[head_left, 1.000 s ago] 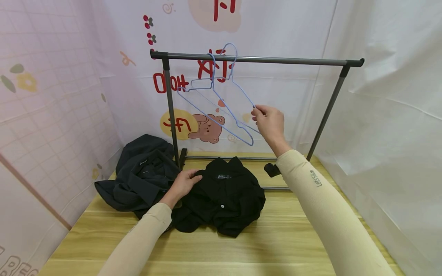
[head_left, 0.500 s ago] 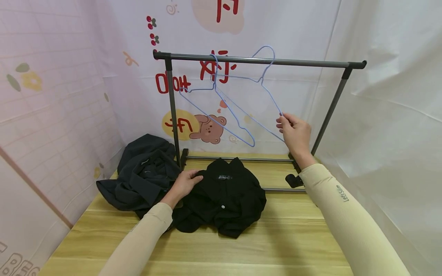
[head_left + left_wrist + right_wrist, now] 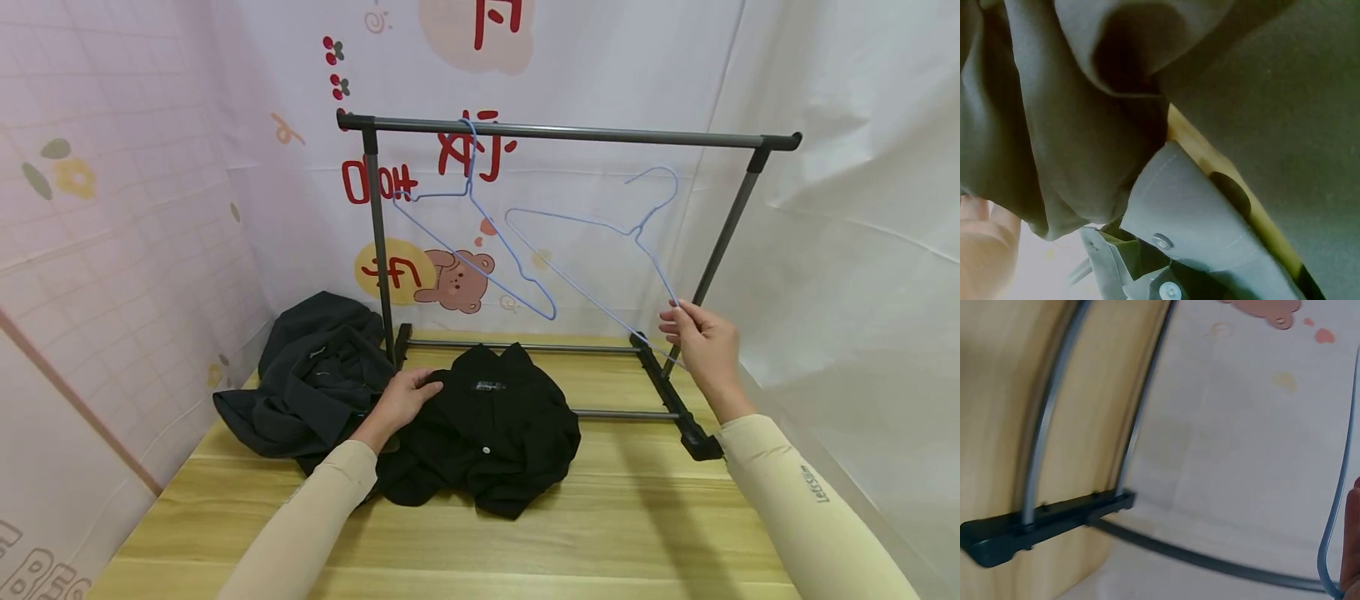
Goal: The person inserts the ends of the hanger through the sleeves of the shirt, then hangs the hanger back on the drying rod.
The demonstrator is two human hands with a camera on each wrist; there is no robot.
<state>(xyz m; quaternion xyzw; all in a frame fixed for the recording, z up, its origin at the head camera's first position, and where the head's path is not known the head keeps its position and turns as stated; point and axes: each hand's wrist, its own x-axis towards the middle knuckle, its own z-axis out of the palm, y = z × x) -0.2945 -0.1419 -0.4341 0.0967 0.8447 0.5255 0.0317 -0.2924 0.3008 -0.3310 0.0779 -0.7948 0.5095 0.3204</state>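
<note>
My right hand pinches a blue wire hanger by its right arm. The hanger hangs tilted below the rail, its hook apart from it. A crumpled black shirt lies on the table, collar toward the back, with a white button on its front. At its upper left my left hand grips the edge of the cloth. In the left wrist view that hand meets dark fabric at the lower left, its fingertips hidden. The right wrist view catches part of the right hand beside the blue wire.
A dark clothes rack stands on the wooden table. A second blue hanger hangs on its rail at the left. Dark grey garments lie heaped left of the black shirt. Printed cloth walls surround the table.
My right hand has drawn its hanger rightward and down, and the hook has come off the rail. My left hand stays at the black shirt.
</note>
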